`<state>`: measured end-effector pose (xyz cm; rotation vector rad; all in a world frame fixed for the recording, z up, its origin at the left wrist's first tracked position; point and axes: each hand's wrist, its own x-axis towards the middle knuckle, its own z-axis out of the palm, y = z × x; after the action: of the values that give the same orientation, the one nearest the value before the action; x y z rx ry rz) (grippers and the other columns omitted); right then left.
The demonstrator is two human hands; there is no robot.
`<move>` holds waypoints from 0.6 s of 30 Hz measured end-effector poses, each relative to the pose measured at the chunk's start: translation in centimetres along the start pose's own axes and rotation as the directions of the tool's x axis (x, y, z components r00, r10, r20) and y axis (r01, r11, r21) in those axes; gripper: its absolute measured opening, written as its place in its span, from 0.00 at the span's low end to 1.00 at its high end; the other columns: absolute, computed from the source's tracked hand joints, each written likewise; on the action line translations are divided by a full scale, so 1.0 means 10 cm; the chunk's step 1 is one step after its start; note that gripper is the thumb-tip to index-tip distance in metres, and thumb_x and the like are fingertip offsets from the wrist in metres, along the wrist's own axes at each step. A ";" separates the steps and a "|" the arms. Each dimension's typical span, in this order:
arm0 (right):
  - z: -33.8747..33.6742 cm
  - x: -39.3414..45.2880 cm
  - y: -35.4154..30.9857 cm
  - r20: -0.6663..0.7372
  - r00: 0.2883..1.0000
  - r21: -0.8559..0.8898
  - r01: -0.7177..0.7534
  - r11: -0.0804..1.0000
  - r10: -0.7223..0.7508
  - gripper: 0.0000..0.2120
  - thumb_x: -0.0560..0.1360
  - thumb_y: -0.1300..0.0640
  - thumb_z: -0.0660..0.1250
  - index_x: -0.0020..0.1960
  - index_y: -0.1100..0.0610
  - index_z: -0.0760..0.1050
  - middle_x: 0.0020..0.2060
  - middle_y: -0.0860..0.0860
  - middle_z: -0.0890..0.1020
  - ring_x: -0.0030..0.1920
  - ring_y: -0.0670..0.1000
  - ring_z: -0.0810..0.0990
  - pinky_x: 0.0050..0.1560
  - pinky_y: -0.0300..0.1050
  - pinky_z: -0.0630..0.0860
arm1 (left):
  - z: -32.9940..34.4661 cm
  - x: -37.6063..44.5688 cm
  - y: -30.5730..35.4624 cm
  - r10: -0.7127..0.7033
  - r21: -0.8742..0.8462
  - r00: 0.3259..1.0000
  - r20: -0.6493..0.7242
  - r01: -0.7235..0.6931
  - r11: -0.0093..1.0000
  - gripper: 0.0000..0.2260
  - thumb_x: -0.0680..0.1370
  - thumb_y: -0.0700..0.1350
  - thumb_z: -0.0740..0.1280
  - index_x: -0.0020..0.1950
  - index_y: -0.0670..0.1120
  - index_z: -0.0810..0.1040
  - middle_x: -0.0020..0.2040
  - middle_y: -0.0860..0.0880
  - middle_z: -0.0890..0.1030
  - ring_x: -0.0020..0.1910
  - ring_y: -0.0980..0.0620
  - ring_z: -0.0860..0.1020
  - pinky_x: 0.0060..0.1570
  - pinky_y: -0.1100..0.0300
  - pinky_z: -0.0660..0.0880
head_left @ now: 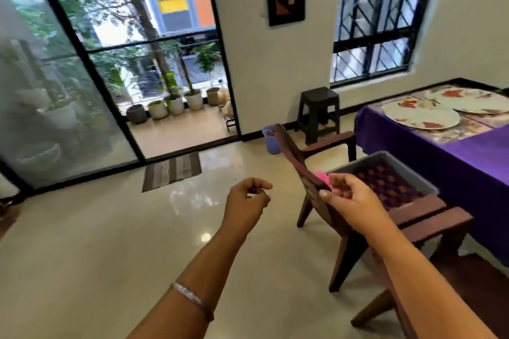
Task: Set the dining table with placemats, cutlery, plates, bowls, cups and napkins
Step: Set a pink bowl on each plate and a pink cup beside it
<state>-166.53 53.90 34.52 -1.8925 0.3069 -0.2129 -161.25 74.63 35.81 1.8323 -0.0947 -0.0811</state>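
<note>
Left hand (248, 195): raised over the pale glossy floor (110, 242), left of the chair; fingers loosely curled inward, thumb near the fingertips, nothing held; thin silver bangle (192, 300) on the forearm.
Right hand (347, 195): raised at the top edge of the chair back; fingers curled around a small bright pink item (322, 177), kind of item not discernible, mostly hidden behind the fingers.
Dark brown plastic armchair (316, 151): near right, seat turned toward the table, back toward the viewer.
Grey rectangular plastic tray (407, 166): resting on the chair seat, just beside the table edge; lined with a dark purple patterned cloth (385, 187).
Dining table with purple cloth (468, 157): far right, along the wall below the barred window (385, 16).
Patterned rectangular placemats (465, 129): on the far part of the table, under the plates.
Two white round plates with red leaf motifs (421, 117): side by side on the placemats, rims overlapping or touching, the nearer one to the left.
Dark plastic stool (319, 113): against the far wall, left of the table.
Lilac plastic bin (270, 140): on the floor just behind the chair back.
Striped brown doormat (172, 170): on the floor before the glass sliding door (82, 77).
Potted plants (176, 103): in a row on the balcony beyond the door.
</note>
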 end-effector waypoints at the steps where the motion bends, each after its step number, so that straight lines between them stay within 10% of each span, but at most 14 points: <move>1: 0.03 0.08 0.00 -0.030 0.999 0.019 -0.025 1.000 0.025 0.17 0.74 0.55 0.70 0.62 0.50 0.73 0.49 0.45 0.79 0.54 0.45 0.77 0.45 0.34 0.72 | 0.00 0.16 -0.01 0.001 -0.006 1.000 0.019 -0.001 1.000 0.11 0.74 0.31 0.64 0.44 0.46 0.80 0.37 0.45 0.76 0.36 0.50 0.76 0.35 0.59 0.73; 9: 0.02 0.89 0.28 -0.310 0.940 0.107 -0.114 0.988 0.142 0.17 0.74 0.57 0.71 0.61 0.50 0.73 0.57 0.45 0.78 0.55 0.47 0.78 0.58 0.48 0.77 | 0.57 1.43 -0.20 0.018 -0.022 0.970 0.242 -0.013 1.000 0.12 0.72 0.31 0.60 0.38 0.45 0.79 0.30 0.51 0.75 0.28 0.55 0.72 0.28 0.62 0.70; 18: -0.34 2.21 0.67 -0.486 0.850 0.156 -0.144 0.977 0.203 0.15 0.73 0.59 0.72 0.58 0.50 0.74 0.54 0.46 0.79 0.51 0.45 0.79 0.51 0.41 0.76 | 1.40 3.03 -0.18 0.053 0.081 0.921 0.385 -0.091 0.992 0.12 0.73 0.32 0.61 0.37 0.46 0.78 0.35 0.49 0.78 0.31 0.54 0.73 0.33 0.62 0.71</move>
<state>-147.23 41.83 29.28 -1.6595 0.7996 -0.5908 -132.54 58.36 30.28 1.8880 -0.4489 -0.3895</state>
